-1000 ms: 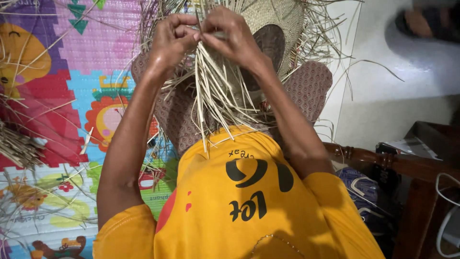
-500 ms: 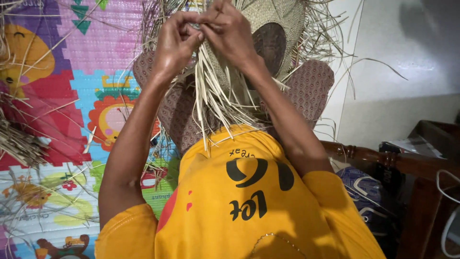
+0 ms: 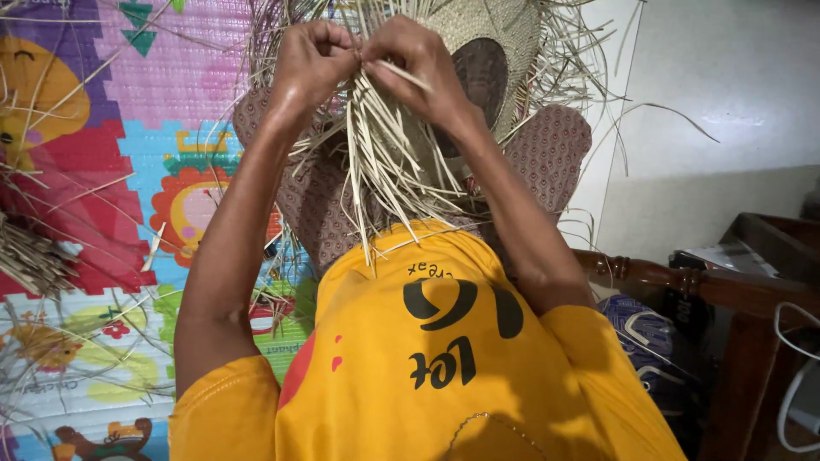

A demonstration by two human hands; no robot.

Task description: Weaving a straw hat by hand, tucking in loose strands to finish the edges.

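play mat: foam floor mat of interlocking tiles, bright cartoon prints in pink, purple, red and blue; laid flat under the work, loose straw scattered over it.
shirt: yellow cloth with dark print, seen from above, filling the lower frame.
lap: brown patterned fabric over the knees; the woven piece is propped on it, probably so it is kept steady and close.
woven piece: pale straw basketry, rounded, tight plaited surface with a dark oval patch; rested between the knees, unfinished edge turned toward the body so the free ends can be reached.
loose strands: flat, stiff, pale-yellow strips hanging from the woven edge down to the shirt; splayed like a fringe, not yet plaited in.
straw bundle: dry strips lying on the mat at the left edge, well apart from the hands.
wooden furniture: dark turned rail at right, bags and clutter behind it.
left hand: grip clenched on a few strands at the woven edge, knuckles up.
right hand: touching the left; one strand pinched between thumb and fingers, held taut across the others.
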